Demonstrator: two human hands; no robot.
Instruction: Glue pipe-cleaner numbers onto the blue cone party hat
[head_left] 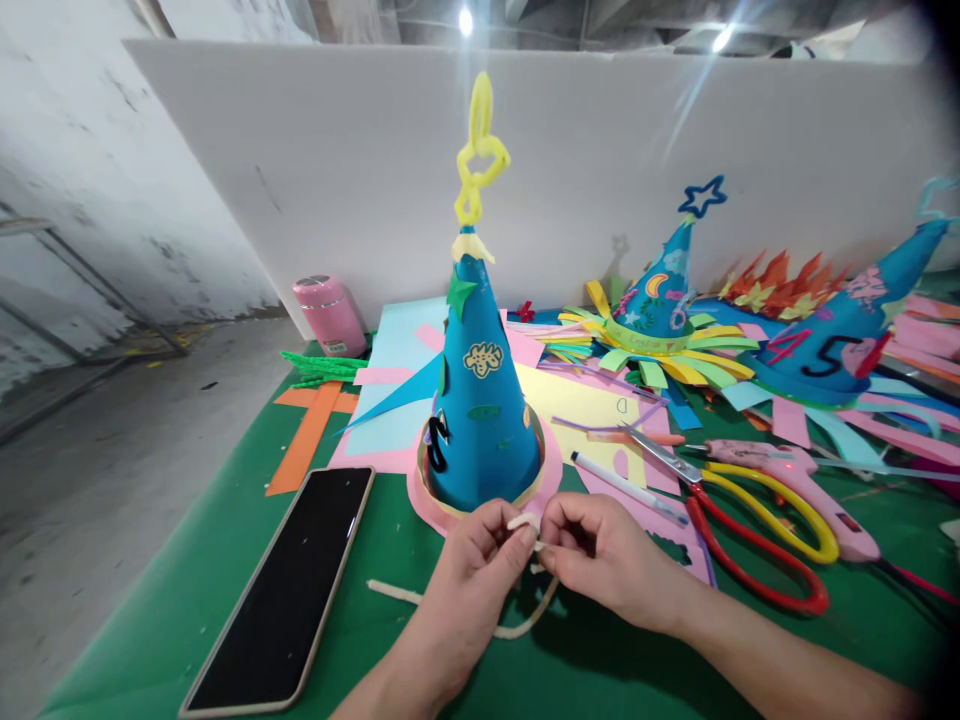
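Observation:
My left hand and my right hand come together low in the middle, each pinching a cream pipe cleaner. One tail of it trails out to the left past my left wrist, and a loop hangs below the fingers. Its bent part between the fingertips is partly hidden. Just behind my hands stands a blue paper cone hat with a pink brim. Stickers and a green star decorate its side, and a yellow pipe cleaner topper rises from the tip.
A phone lies left on the green table. Scissors, a white marker and a pink glue gun lie right. Behind are two more decorated hats, a pink bottle, green pipe cleaners and coloured paper.

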